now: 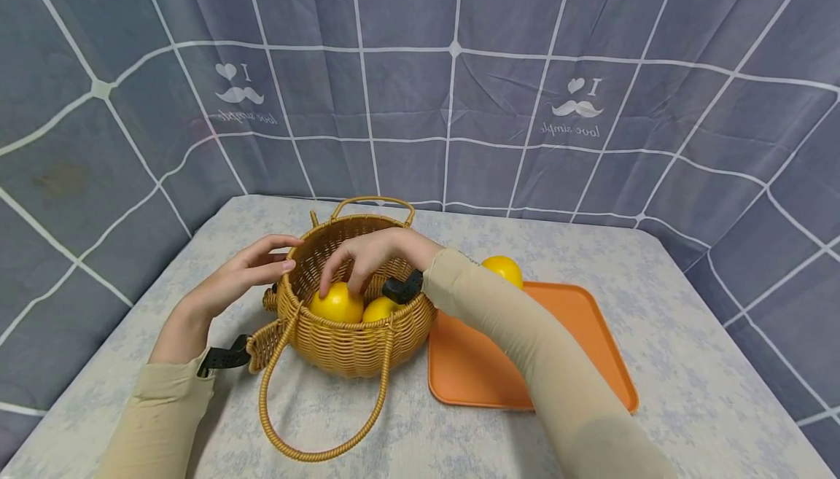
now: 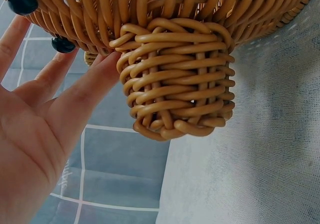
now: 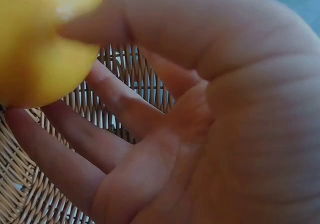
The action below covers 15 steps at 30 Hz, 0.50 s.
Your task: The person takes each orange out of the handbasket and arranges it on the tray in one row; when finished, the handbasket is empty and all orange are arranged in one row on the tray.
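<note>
A round wicker basket stands on the table with two round yellow fruits inside. My right hand reaches down into it and grips one shiny yellow fruit. Thumb and curled fingers lie around that fruit in the right wrist view, with the woven wall behind. Beside it in the basket lies the second yellow fruit, partly hidden by the rim. My left hand touches the basket's left rim with fingers fairly straight. The left wrist view has its fingers against the weave, beside a woven stub.
An orange tray lies right of the basket, partly under my right forearm. Another yellow fruit shows at the tray's far left corner. One basket handle hangs toward me; the other handle stands at the back. A grid-patterned curtain encloses the table.
</note>
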{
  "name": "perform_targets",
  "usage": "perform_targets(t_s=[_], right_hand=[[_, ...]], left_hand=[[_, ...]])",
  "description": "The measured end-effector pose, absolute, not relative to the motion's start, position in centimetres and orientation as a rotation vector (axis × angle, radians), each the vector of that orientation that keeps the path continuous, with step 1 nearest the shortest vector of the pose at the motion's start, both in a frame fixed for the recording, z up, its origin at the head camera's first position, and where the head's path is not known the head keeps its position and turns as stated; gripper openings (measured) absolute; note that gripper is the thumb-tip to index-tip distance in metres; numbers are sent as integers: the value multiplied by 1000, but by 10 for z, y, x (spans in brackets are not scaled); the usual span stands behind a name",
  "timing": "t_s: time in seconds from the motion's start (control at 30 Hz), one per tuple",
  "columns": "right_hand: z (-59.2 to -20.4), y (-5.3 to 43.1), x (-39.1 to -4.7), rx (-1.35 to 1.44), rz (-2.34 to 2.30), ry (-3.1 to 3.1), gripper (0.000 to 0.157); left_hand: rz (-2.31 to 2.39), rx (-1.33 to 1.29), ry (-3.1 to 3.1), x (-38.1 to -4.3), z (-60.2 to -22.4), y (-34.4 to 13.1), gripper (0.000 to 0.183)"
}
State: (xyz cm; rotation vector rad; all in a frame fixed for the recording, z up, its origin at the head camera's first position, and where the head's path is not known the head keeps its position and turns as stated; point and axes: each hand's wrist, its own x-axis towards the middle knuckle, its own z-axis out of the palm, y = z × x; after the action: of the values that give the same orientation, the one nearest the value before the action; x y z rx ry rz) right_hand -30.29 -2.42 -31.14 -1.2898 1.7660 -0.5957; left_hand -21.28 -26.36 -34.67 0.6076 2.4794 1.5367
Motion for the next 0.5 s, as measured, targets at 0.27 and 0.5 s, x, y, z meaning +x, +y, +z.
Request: perform_targets(t_s=[0.27,0.5], right_hand=[[-314,-27,-304,-1370,-550,1806,41],[-317,-30,-305,-1322,-466,1864,62]], left_hand=[[1538,598,2476,-212,-346,-262,42],[1533,593,2486,-212,-346,-262,42]])
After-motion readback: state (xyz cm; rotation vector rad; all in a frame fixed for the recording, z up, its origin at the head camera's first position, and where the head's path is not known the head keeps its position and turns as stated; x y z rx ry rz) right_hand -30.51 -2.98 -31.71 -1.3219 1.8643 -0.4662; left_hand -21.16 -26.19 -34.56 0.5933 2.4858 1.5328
